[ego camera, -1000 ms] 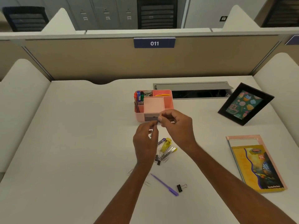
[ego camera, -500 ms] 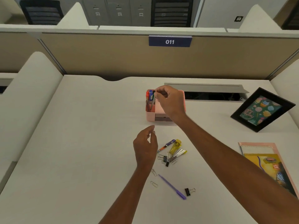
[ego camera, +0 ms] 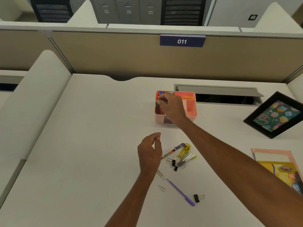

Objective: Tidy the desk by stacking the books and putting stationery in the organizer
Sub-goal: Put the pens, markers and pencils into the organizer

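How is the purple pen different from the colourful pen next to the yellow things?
The purple pen is one plain colour; the colourful pen has orange patterns and a purple end. The purple pen lies apart from the pile of clips; the colourful pen lies at its edge, beside the left hand. They slant opposite ways. Both lie flat on the desk, outside the organizer.

Soft, even light is falling from overhead onto the pale surface (ego camera: 82,145), leaving the scene slightly dim and warm-toned. Faint, diffuse shadows are pooling just in front of the pink organizer (ego camera: 191,110). Far behind the organizer, cabinet labels (ego camera: 128,12) are smearing into unreadable blur, while partition lines (ego camera: 60,51) left of it are bowing toward the frame edge.
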The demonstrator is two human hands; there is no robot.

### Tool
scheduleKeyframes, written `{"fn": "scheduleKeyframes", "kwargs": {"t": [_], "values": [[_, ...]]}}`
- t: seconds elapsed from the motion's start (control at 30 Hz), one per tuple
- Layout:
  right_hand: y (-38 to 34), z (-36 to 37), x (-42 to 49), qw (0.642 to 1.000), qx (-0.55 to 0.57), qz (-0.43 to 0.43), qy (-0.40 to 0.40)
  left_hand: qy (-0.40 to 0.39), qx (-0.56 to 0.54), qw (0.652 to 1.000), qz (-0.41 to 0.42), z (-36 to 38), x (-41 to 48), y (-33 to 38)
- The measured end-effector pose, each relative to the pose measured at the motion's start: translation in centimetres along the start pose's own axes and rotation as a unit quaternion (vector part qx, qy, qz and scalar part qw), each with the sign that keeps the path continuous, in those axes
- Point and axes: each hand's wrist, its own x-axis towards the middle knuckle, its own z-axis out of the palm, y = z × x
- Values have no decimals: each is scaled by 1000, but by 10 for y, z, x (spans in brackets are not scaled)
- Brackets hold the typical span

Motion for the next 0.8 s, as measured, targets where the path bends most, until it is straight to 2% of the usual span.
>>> {"fn": "scheduleKeyframes", "kwargs": {"t": [0.8], "values": [[13, -15, -9, 999, 11, 10, 36, 13, 26, 1000, -5, -4, -2, -12]]}}
